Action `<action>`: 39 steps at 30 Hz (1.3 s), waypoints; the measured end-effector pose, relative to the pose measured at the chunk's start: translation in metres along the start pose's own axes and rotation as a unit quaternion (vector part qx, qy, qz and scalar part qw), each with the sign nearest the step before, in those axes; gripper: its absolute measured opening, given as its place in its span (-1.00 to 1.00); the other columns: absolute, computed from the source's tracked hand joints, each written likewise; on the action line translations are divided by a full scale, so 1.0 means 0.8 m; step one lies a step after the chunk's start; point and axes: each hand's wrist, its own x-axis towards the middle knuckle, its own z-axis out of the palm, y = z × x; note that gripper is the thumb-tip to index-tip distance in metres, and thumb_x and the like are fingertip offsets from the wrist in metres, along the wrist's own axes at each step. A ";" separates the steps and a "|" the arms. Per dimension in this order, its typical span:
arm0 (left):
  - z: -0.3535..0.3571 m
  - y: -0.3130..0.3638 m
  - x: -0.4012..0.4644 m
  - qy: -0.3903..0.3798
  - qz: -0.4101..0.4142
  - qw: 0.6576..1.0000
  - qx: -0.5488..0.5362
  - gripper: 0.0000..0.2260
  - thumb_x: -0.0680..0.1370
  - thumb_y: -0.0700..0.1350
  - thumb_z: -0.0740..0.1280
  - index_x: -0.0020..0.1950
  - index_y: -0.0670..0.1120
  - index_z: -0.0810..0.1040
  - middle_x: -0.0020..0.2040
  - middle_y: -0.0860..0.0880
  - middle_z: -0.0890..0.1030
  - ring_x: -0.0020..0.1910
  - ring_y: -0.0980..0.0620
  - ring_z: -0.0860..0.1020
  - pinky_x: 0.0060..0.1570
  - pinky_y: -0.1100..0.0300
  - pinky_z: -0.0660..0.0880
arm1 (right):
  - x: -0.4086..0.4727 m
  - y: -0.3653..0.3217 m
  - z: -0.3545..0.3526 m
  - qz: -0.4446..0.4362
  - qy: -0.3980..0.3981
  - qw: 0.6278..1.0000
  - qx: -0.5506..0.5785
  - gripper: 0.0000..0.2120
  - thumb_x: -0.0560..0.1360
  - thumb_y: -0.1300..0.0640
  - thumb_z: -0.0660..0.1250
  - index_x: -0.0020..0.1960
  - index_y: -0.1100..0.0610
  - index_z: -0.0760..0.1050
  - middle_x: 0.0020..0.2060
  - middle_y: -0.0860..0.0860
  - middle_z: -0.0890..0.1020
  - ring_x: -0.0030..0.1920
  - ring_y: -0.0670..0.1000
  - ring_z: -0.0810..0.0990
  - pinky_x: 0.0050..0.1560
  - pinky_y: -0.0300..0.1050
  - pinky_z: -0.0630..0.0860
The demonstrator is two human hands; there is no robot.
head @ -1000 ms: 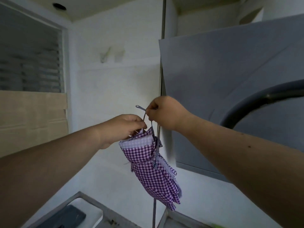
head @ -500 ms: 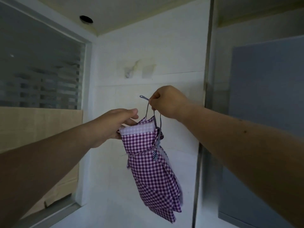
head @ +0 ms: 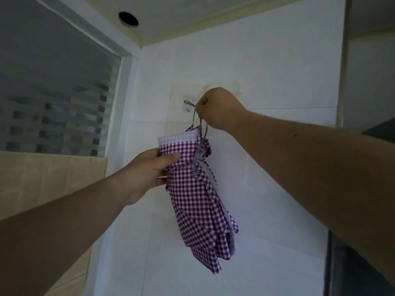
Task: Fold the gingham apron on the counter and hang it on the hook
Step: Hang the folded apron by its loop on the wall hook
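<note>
The folded purple-and-white gingham apron [head: 197, 195] hangs in the air in front of the white tiled wall. My right hand [head: 218, 110] pinches its thin grey neck strap [head: 189, 103], and the strap's loop end sits right at the small clear wall hook [head: 187, 107]. My left hand [head: 149, 171] holds the apron's upper left side, thumb on the front of the cloth. Whether the loop is over the hook cannot be told.
A frosted window [head: 57, 99] with a beige panel [head: 51, 178] below it fills the left. A grey cabinet side [head: 342, 60] and a dark surface stand on the right. The ceiling has a round hole [head: 128, 18].
Both hands have lifted the apron up to the wall hook. My left hand has slid down from the top edge to the apron's side. The view tilted upward.
</note>
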 end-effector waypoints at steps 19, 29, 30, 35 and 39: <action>-0.047 -0.019 0.124 0.096 0.100 0.986 -0.092 -0.68 0.66 0.00 0.41 0.40 -0.01 0.58 0.18 0.01 0.75 0.14 0.00 0.72 0.10 0.10 0.63 | 0.114 -0.008 0.054 -0.054 0.063 0.958 -0.276 -0.84 0.49 0.14 0.36 0.04 0.02 0.64 -0.06 -0.01 0.67 -0.08 0.09 0.63 -0.16 -0.08 0.44; -0.056 -0.045 0.130 0.070 0.045 0.994 -0.074 -0.68 0.67 0.04 0.39 0.40 -0.02 0.60 0.16 -0.01 0.75 0.13 -0.02 0.73 0.10 0.09 0.62 | 0.096 0.002 0.060 -0.090 -0.014 0.949 -0.302 -0.73 0.52 0.08 0.27 0.16 0.03 0.64 0.10 -0.01 0.66 0.06 0.09 0.64 0.11 0.03 0.61; -0.058 -0.050 0.126 0.057 0.034 0.995 -0.070 -0.67 0.67 0.05 0.38 0.40 -0.03 0.60 0.17 -0.02 0.75 0.15 -0.03 0.72 0.16 0.06 0.61 | 0.088 0.000 0.059 -0.085 -0.022 0.949 -0.301 -0.72 0.52 0.07 0.27 0.18 0.03 0.62 0.11 -0.02 0.65 0.06 0.09 0.64 0.12 0.04 0.61; -0.063 -0.071 0.110 -0.003 -0.011 0.995 -0.102 -0.57 0.64 0.12 0.40 0.45 -0.04 0.56 0.27 -0.03 0.71 0.26 -0.07 0.68 0.33 -0.09 0.55 | 0.029 0.003 0.064 -0.075 0.031 0.985 -0.153 -0.71 0.54 0.17 0.33 0.23 0.18 0.39 -0.03 0.08 0.57 -0.06 0.12 0.58 -0.14 -0.08 0.42; -0.056 -0.074 0.092 -0.034 -0.041 0.992 -0.116 -0.56 0.59 0.12 0.42 0.41 -0.06 0.60 0.27 -0.05 0.71 0.30 -0.08 0.65 0.34 -0.05 0.53 | -0.023 0.006 0.090 0.009 -0.031 0.995 -0.094 -0.76 0.59 0.01 0.28 -0.15 0.14 0.45 -0.27 0.01 0.55 -0.23 0.02 0.54 -0.25 -0.15 0.41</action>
